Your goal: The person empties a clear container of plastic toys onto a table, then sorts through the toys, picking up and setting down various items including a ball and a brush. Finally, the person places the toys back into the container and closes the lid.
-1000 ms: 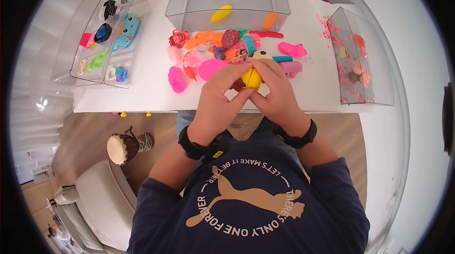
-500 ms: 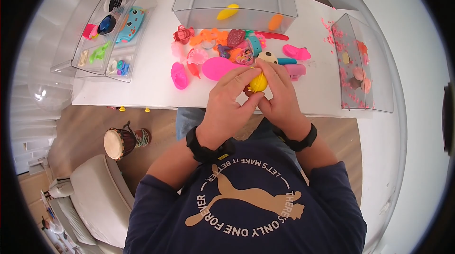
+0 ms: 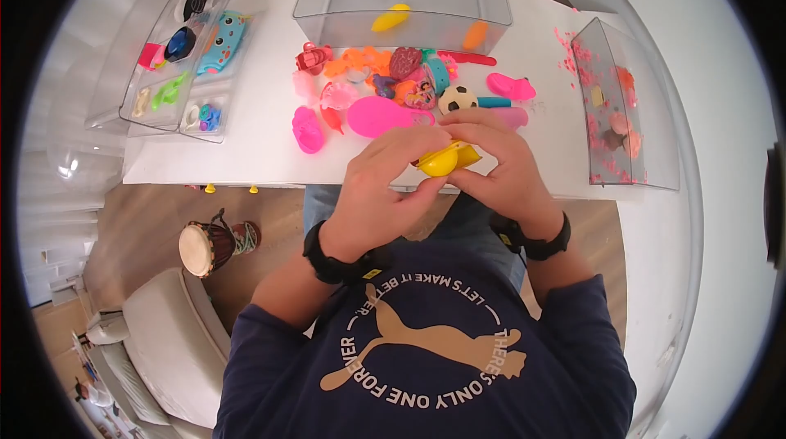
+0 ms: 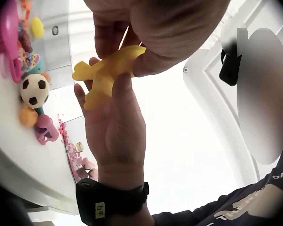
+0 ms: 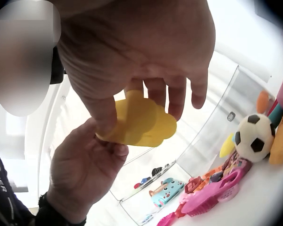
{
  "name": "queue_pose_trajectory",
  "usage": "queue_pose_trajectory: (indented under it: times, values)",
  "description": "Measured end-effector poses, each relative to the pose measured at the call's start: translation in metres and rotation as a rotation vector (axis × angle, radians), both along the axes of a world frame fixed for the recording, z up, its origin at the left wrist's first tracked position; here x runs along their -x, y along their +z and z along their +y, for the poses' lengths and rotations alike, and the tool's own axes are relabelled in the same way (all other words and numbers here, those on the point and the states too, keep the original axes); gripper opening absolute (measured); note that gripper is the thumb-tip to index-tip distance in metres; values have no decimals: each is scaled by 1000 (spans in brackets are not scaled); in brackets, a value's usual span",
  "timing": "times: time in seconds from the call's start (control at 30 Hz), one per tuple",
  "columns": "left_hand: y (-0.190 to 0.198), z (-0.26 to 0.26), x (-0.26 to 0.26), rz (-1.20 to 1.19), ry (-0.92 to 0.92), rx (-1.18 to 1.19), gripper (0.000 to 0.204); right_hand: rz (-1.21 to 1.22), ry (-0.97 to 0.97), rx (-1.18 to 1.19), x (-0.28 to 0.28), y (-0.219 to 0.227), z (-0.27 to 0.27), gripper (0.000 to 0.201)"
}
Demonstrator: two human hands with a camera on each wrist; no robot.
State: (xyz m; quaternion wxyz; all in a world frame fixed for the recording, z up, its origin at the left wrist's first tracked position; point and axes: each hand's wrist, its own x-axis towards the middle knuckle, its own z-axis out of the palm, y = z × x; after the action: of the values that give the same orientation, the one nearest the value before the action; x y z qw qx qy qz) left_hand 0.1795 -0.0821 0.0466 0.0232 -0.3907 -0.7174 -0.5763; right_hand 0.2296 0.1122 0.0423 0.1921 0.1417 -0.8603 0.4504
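Note:
Both hands hold a yellow plastic toy (image 3: 440,162) above the table's near edge. In the head view it shows a rounded dome with a flat flap beside it; the right wrist view shows lobed edges. Its exact kind I cannot tell. My left hand (image 3: 378,185) pinches its left side between thumb and fingers. My right hand (image 3: 509,167) grips the other side, its thumb (image 5: 104,115) against the toy and the little finger held away. Just beyond the hands lie a toy football (image 3: 458,99) and a pink hairbrush (image 3: 377,117).
Behind the small toys stands a clear bin (image 3: 327,28) with yellow and orange pieces. A compartmented clear case (image 3: 184,132) is at the left, and another clear bin (image 3: 655,169) with pink bits at the right. A pink slipper-shaped toy (image 3: 309,130) lies at the front left.
The yellow toy has turned from a rounded, seamed shape to a dome with a flap spread to the right. The hands have moved slightly apart and closer to the body.

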Motion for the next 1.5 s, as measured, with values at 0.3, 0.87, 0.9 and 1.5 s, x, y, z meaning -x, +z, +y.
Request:
queue_pose_trajectory:
  times: [0.3, 0.87, 0.9, 1.5]
  values:
    - [7, -6, 1, -19, -142, 26, 42, 133, -1, -172, -5, 2, 2, 32]
    - [-14, 0, -7, -202, -8, -45, 44, 220, -101, -327, -4, 2, -8, 37]
    - [-16, 0, -6, -193, -2, -41, 43, 216, -106, -310, -3, -1, -8, 36]
    - [-24, -6, 10, -886, -17, -176, 31, -514, 54, 448, -8, -11, -13, 46]
